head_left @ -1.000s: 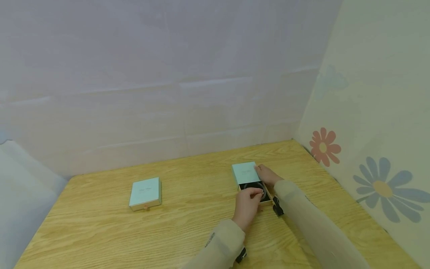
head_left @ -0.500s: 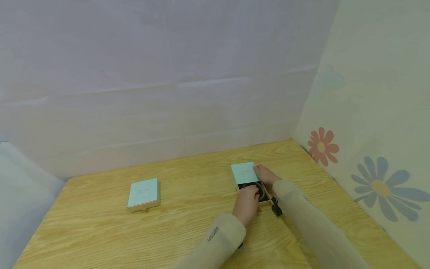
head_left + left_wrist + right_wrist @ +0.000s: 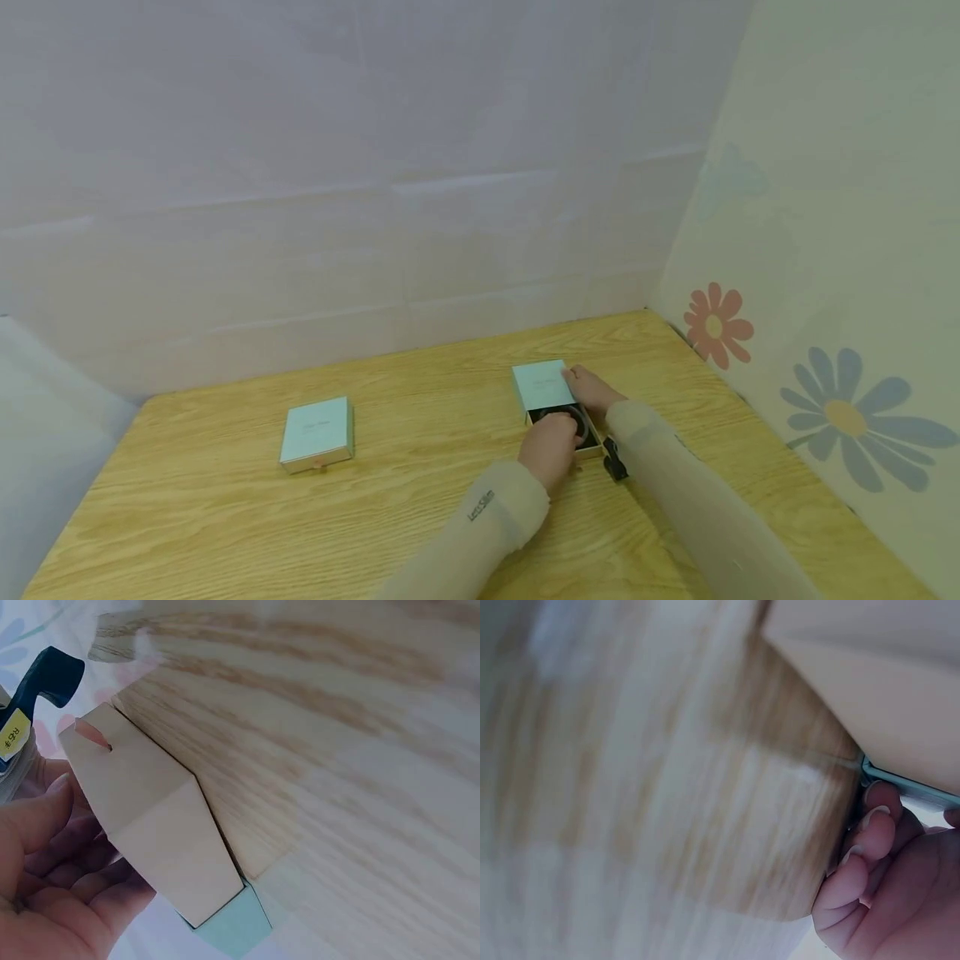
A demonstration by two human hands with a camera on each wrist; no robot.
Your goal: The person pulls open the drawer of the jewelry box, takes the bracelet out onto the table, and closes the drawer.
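Note:
A pale teal slide-out box [image 3: 542,383] stands at the right of the table with its cream drawer [image 3: 165,817] partly pulled out. Inside, a dark ring-shaped bracelet [image 3: 584,421] lies on black lining. My right hand [image 3: 592,390] grips the box's outer sleeve at its right side; curled fingers [image 3: 859,862] show low against the teal edge in the right wrist view. My left hand [image 3: 550,450] reaches over the drawer's front, its fingers bent down into the ring. Its fingertips are hidden, so whether they pinch the bracelet does not show.
Another teal box [image 3: 318,433], shut, lies on the left half of the wooden table [image 3: 420,467]. A pale wall sheet hangs behind, and a flower-patterned one [image 3: 847,408] borders the right edge. Black straps with small devices [image 3: 615,460] sit at the wrists.
My left hand's fingers have gone from a pinch at the ring's right side to lower inside the drawer, slightly left. The right hand keeps its grip on the sleeve.

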